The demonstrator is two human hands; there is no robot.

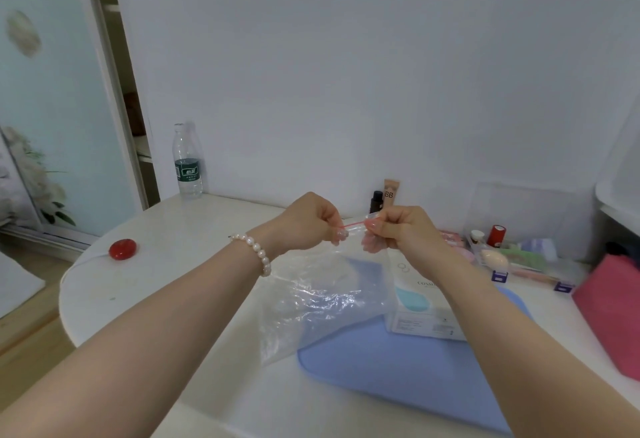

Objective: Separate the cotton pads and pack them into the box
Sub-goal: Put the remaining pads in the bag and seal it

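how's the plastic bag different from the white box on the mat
The bag is clear, limp and crinkled; the box is opaque white, stiff and printed. The bag hangs from both hands, left hand and right hand, pinching its red-striped top; the box rests untouched on the blue mat. Both sit over that mat.

Bare worktop (166, 285) is lying open leftward, while a box (422, 313) and cosmetics clutter (512, 254) are crowding the right.

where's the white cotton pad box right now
In the head view, the white cardboard box stands on the blue mat, right of centre, beside the clear plastic bag.
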